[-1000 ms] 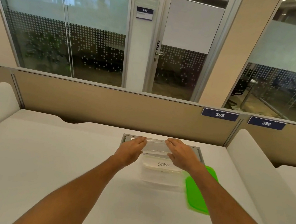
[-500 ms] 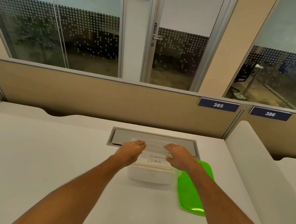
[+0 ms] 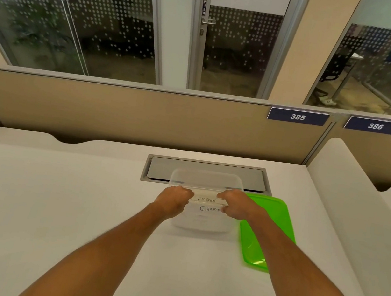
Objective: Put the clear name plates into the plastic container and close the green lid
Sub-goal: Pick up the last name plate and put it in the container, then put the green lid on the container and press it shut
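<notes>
A clear plastic container (image 3: 206,178) stands open on the white desk (image 3: 56,190), just in front of the grey cable hatch. Inside it are clear name plates (image 3: 208,209) with handwritten labels, one reading "Girafee" and one behind it reading "Ostrich". My left hand (image 3: 173,201) and my right hand (image 3: 234,204) each grip one end of the name plates, low inside the container. The green lid (image 3: 271,225) lies flat on the desk right of the container, partly under my right forearm.
A grey cable hatch (image 3: 207,172) is set into the desk behind the container. A beige partition (image 3: 143,117) with number tags 385 and 386 runs along the back. White side dividers (image 3: 349,196) flank the desk, and glass walls stand beyond.
Both hands have lowered the name plates from above the container down into it. The "Girafee" plate now shows in front of the "Ostrich" one. My view has tilted downward.
</notes>
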